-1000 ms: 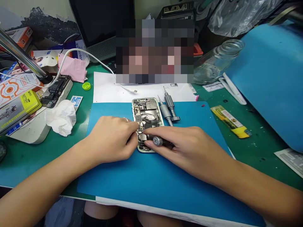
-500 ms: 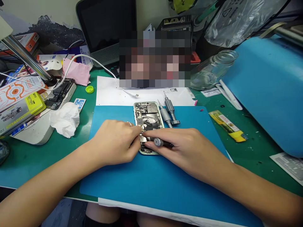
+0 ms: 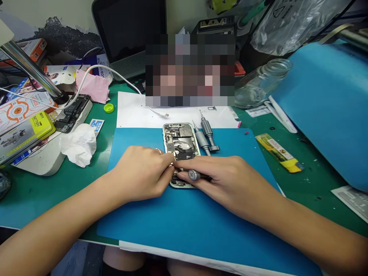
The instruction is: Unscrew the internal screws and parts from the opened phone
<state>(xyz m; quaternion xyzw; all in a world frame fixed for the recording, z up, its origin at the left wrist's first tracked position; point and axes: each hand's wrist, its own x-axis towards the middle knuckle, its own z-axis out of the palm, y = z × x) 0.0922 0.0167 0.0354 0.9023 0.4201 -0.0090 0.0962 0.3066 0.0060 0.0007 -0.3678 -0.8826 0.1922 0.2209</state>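
Observation:
An opened smartphone (image 3: 181, 145) with its inner parts showing lies on the blue mat (image 3: 161, 226). At its left edge my left hand (image 3: 145, 172) is closed, thumb and index finger pinched together; what is between the fingertips is too small to make out. From the right, my right hand (image 3: 227, 178) holds a grey screwdriver (image 3: 194, 175) in its curled fingers, the cross-marked end pointing toward the phone. Its thumb and index fingertips come down over the phone's lower part, close to the left fingertips, hiding that area. Two more grey screwdrivers (image 3: 201, 140) lie beside the phone's right edge.
White paper (image 3: 132, 111) and a white cable (image 3: 115, 73) lie behind the mat. At left are a crumpled tissue (image 3: 79, 145), a yellow battery box (image 3: 31, 132) and a lamp post (image 3: 37, 69). A glass jar (image 3: 258, 84) and a yellow packet (image 3: 278, 153) are at right.
My fingertips have drawn slightly closer together over the phone's lower part, covering a silvery piece seen before. The view has shifted a little; otherwise things stay put.

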